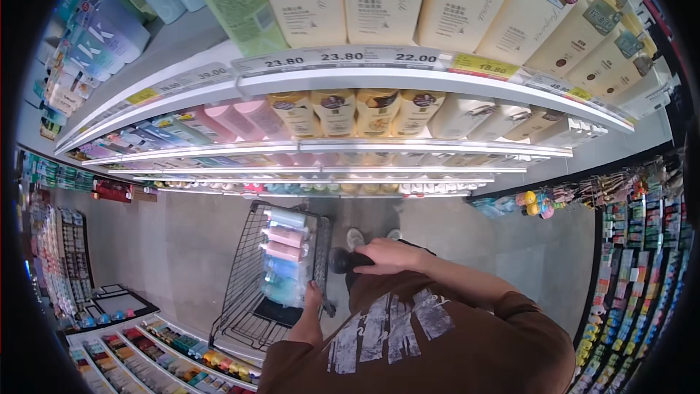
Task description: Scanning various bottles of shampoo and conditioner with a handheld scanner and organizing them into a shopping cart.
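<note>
My right hand (pixel 385 256) grips a black handled object with a round end (pixel 342 260) in front of my body; what it is exactly I cannot tell. To the left stands a wire shopping cart (pixel 240 279). My left hand (pixel 313 296) is at the cart's near side rim, beside the bottles; its fingers are partly hidden, so I cannot tell what it grips. Inside the cart several plastic bottles lie on their sides in a row: a pale blue bottle (pixel 287 219), two pink bottles (pixel 285 237), a blue bottle (pixel 281 266) and a teal bottle (pixel 281 288).
Ahead rises a shelf unit (pixel 350 81) with price tags and several tiers of bottles, cream bottles (pixel 383 5) and a green bottle (pixel 238 5) on top. Packed shelves (pixel 629 279) stand at the right. Another shelf rack (pixel 164 355) is at the lower left, on grey floor (pixel 164 251).
</note>
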`<control>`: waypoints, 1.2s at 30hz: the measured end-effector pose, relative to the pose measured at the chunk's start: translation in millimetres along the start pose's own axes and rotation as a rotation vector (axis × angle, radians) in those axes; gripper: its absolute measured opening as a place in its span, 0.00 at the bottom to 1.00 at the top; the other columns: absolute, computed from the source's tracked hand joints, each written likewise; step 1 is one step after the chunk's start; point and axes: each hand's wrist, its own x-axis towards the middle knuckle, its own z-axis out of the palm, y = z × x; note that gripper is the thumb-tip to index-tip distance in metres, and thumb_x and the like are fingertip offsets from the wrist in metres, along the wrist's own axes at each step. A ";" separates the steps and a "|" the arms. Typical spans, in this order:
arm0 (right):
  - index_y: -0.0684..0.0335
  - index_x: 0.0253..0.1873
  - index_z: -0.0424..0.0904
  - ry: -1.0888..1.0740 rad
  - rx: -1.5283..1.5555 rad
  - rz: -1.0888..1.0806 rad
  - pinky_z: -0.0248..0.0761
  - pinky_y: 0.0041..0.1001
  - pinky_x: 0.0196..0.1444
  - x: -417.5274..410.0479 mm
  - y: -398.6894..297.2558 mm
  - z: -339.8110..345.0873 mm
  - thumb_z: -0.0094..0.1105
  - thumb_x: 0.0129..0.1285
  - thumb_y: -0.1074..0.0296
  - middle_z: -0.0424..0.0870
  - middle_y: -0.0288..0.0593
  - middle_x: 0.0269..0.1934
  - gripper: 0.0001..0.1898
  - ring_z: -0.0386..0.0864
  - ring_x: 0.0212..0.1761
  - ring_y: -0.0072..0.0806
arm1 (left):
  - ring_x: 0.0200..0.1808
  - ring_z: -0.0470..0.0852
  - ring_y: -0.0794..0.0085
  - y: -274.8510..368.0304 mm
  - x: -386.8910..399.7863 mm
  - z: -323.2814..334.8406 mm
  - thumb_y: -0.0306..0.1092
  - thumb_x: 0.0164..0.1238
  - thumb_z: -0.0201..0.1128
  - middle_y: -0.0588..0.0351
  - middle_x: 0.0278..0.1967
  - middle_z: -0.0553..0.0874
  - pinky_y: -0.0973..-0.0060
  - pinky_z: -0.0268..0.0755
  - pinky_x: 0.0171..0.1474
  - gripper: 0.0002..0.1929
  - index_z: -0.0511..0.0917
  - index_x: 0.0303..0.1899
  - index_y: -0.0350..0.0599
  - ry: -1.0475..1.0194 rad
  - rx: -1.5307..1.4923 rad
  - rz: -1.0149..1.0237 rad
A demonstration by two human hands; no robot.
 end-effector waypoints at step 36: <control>0.67 0.54 0.82 0.115 0.031 0.144 0.77 0.49 0.53 -22.1 76.2 6.5 0.62 0.71 0.42 0.87 0.63 0.40 0.27 0.85 0.46 0.61 | 0.62 0.77 0.29 60.6 -8.1 -3.7 0.53 0.76 0.59 0.26 0.61 0.76 0.46 0.71 0.66 0.32 0.73 0.68 0.34 0.124 0.090 -0.077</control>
